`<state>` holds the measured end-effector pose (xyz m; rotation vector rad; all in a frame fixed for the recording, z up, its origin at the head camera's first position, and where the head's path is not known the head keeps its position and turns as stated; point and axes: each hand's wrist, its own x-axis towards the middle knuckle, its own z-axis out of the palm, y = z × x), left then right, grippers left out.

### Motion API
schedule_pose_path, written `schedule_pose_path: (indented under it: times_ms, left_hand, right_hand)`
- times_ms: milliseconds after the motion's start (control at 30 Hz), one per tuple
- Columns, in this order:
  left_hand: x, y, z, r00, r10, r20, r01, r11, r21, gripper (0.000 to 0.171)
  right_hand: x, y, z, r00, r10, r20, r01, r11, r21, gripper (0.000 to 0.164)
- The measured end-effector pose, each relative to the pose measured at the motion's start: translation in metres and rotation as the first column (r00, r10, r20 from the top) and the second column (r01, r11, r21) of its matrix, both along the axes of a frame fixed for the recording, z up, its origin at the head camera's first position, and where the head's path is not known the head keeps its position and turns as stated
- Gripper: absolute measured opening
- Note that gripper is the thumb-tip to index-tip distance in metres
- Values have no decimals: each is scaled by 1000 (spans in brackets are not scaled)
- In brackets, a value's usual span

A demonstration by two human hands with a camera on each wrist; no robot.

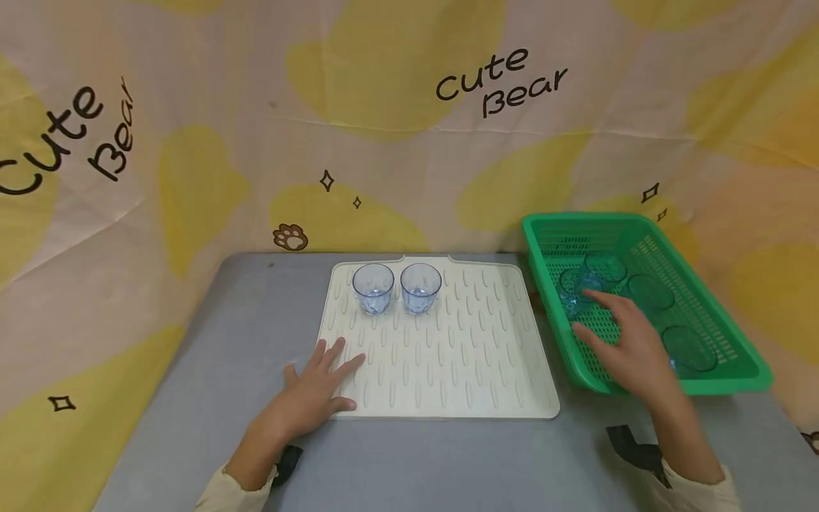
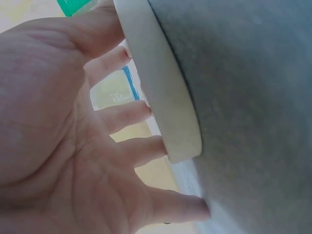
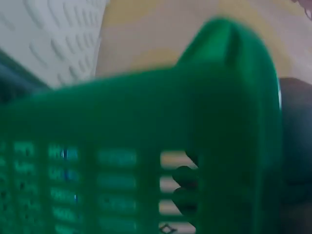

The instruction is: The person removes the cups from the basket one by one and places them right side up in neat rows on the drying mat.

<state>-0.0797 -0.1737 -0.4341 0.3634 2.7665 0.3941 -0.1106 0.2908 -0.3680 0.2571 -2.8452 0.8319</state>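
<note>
Two clear bluish drinking glasses, a left one [image 1: 374, 290] and a right one [image 1: 421, 290], stand upright side by side near the back of a white ridged tray [image 1: 448, 355]. My left hand [image 1: 313, 395] rests with spread fingers on the tray's front left corner; the left wrist view shows the fingertips [image 2: 156, 148] at the tray's edge. Over the green plastic basket [image 1: 745, 366] is my right hand [image 1: 630, 348], thumb and fingers apart and nothing between them. Just beyond its fingertips sits a glass [image 1: 571, 302] in the basket. Green basket wall [image 3: 122, 102] fills much of the right wrist view.
Several glasses lie in the basket, including one by its right wall [image 1: 649, 291] and one near its front [image 1: 689, 348]. The grey table [image 1: 435, 462] ends at a patterned cloth [image 1: 397, 163] behind. The basket stands close to the tray's right side.
</note>
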Motion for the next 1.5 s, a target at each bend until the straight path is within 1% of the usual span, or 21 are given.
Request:
schedule_pose_path:
  times_ms: [133,267,333,433,533,667,767,833,900,1000,1133,1233,1333,1500]
  left_hand:
    - [0,-1,0,1000,6,14,-6,1000,0,76]
    - [0,0,0,1000,9,14,-9,1000,9,75]
    - [0,0,-1,1000,10,13,-10,1000,13,75]
    - [0,-1,-2,1000,5,8,-6,1000,13,75]
    - [-1,-1,-3,1000,0,5,0,1000,11,75]
    - [0,-2,-4,1000,2,20,-2,1000,13,75]
    - [2,-2,-3,999,7,34,-7,1000,13,74]
    - [2,-2,-2,999,9,34,-9,1000,14,74]
    - [2,-1,0,999,9,31,-10,1000,19,74]
    - [1,-1,1,1000,5,26,-6,1000,19,74]
    - [-2,-2,1,1000,-6,26,6,1000,9,74]
    - [-4,-2,0,1000,-7,29,7,1000,5,74]
    - [-6,-2,-1,1000,-4,30,3,1000,5,75]
    - [-3,-1,-2,999,1,43,-1,1000,7,75]
  right_hand:
    - [-3,24,0,999,-9,46,7,999,53,63]
    - [-5,51,3,994,-13,112,1,995,100,67]
    - [-5,65,3,987,-23,156,2,991,131,70]
    - [-4,86,2,974,-77,211,34,979,202,76]
    - [-1,104,2,962,-128,242,60,961,268,81]
    - [3,119,2,946,-141,291,55,956,288,86]
    - [4,123,2,931,-155,332,57,956,288,89]
    - [4,125,4,921,-174,349,65,951,303,91]
    - [4,126,5,918,-182,354,66,947,316,91]
    - [4,124,5,932,-167,321,60,947,317,86]
    - [1,115,3,948,-120,295,32,958,284,81]
    - [-4,106,3,947,-89,308,3,963,269,84]
    - [-8,98,3,952,-55,301,-25,967,255,84]
    - [-8,87,1,957,-9,289,-56,975,214,83]
